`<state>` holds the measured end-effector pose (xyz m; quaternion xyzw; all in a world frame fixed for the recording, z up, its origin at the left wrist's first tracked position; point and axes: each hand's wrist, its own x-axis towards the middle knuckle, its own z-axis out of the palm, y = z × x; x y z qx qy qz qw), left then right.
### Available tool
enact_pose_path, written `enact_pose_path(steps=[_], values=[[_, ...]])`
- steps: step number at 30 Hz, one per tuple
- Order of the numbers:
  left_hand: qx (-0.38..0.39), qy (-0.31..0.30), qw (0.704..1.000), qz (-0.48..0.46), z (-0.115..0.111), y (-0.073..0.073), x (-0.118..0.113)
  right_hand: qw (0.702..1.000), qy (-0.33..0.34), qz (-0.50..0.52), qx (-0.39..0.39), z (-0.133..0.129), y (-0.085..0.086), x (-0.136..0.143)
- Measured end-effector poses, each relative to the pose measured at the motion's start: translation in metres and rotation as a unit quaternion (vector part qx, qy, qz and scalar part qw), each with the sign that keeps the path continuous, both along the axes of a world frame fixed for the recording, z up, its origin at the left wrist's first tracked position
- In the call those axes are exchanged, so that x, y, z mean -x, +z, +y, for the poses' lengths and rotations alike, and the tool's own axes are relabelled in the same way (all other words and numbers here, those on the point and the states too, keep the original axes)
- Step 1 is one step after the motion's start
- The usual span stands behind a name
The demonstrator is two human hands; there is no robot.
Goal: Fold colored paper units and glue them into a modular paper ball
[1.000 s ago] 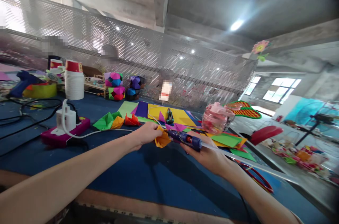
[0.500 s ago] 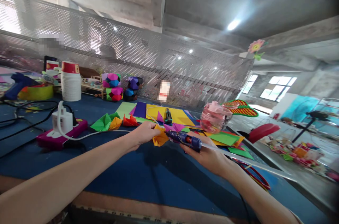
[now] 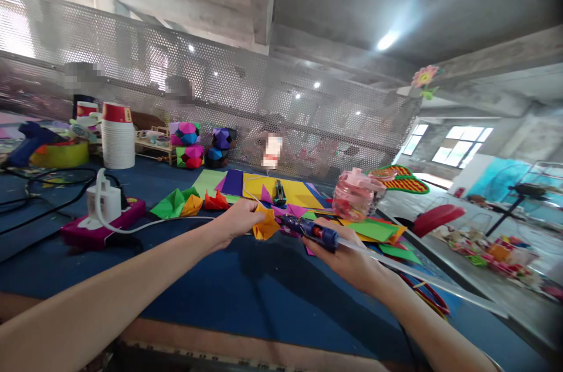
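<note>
Between the fingers of my left hand (image 3: pixel 240 222) is a folded orange paper piece (image 3: pixel 265 224). My right hand (image 3: pixel 343 254) is wrapped round a dark blue glue gun (image 3: pixel 310 229), a long clear glue stick (image 3: pixel 413 265) running out of its back. The gun's tip points left at the orange piece, with a small gap between them. Folded green (image 3: pixel 173 203), orange (image 3: pixel 192 205) and red (image 3: pixel 216 201) paper pieces lie left of my left hand. Behind the hands are flat coloured sheets (image 3: pixel 290 189) with a black stapler (image 3: pixel 279 192) on them.
A purple power strip (image 3: pixel 132 216) with a white plug and cable sits at the left. Stacked paper cups (image 3: pixel 118 140) and paper balls (image 3: pixel 189 155) stand further back. A pink jar (image 3: pixel 353 196) and green sheets (image 3: pixel 373 229) are at the right, before a perforated screen (image 3: pixel 308 119).
The glue gun and my right hand have shifted slightly right, away from the orange piece. My left hand has moved very little and still holds the paper.
</note>
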<state>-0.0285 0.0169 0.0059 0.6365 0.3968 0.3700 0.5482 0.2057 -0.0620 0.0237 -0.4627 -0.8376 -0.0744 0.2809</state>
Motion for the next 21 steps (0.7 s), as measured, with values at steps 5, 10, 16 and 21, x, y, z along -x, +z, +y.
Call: enact_pose_path(steps=[5,10,16,21], values=[[0.007,-0.023,1.0,-0.003,-0.0017,-0.0013,-0.0029,1.0,0.016,-0.003,-0.003,-0.0032,0.0023,0.0048],[0.005,-0.042,0.999,0.007,-0.0032,-0.0024,-0.0047,0.999,0.038,-0.018,-0.02,0.0009,-0.0038,0.0041],[0.008,-0.041,0.999,0.002,-0.0032,-0.0033,-0.005,0.998,0.029,-0.028,-0.039,0.0019,-0.006,0.0019],[0.006,-0.044,0.999,0.008,-0.0033,-0.0029,-0.0051,0.998,0.023,-0.036,-0.046,0.0011,-0.0055,0.0024]])
